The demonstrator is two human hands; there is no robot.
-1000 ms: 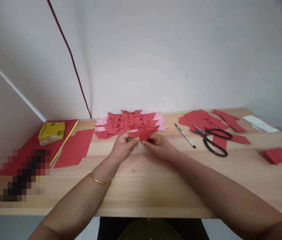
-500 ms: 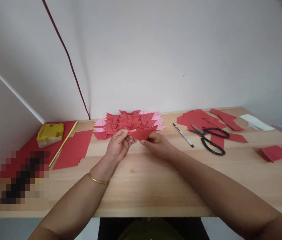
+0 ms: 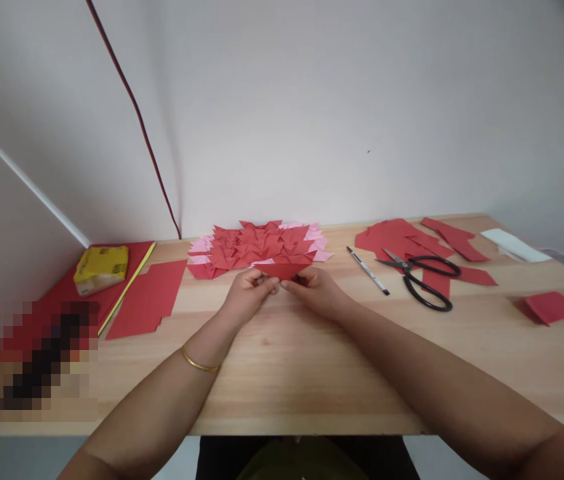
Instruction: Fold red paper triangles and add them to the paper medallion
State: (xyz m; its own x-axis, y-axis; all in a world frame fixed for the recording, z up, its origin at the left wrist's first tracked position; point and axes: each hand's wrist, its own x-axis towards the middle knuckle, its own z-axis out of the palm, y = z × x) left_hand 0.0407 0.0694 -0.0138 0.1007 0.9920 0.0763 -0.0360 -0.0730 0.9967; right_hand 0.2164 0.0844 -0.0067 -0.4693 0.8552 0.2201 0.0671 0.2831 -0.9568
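Observation:
Between both hands is a folded red paper (image 3: 285, 271), its long edge at the top and its point toward me. My left hand (image 3: 251, 291) pinches its left part, thumb near the lower point. On the right side, my right hand (image 3: 316, 291) grips the paper between thumb and fingers. The two thumb tips lie close together. Just behind the hands, a pile of folded red and pink paper pieces (image 3: 257, 243) rests against the wall side of the table (image 3: 282, 373).
Black-handled scissors (image 3: 425, 277) lie open beside a marker (image 3: 368, 271) and red paper scraps (image 3: 395, 237). A folded red square (image 3: 557, 307) is far right, below a white strip (image 3: 515, 245). At left are red sheets (image 3: 147, 300) and a yellow packet (image 3: 102, 268).
My left hand has shifted right and its thumb has moved from the paper's upper left corner to near its lower point. My right hand has barely moved.

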